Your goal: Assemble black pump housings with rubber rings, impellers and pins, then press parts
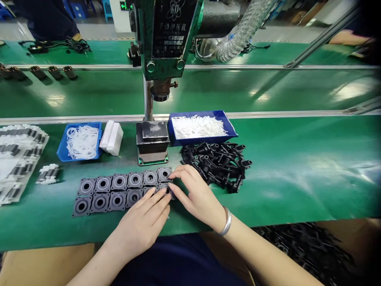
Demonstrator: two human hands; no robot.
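Two rows of dark square plastic plates with round centre holes [120, 181] lie side by side in front of me. My left hand [145, 220] rests flat over the right part of the lower row, fingers stretched out, hiding some of the plates. At the right end, my right hand [195, 194] touches the edges of the last plates with its thumb and bent fingers, which are slightly apart. Neither hand lifts anything. Just beyond the right hand is a pile of black plastic stem-like parts [217, 161].
A green hand press [166, 43] stands ahead over its metal base block [153, 139]. A blue tray of white rings [61, 149], white blocks [111, 138], and a blue bin of white sticks [196, 141] surround it. White-and-grey parts [18, 159] lie left. Another person [47, 18] is across the bench.
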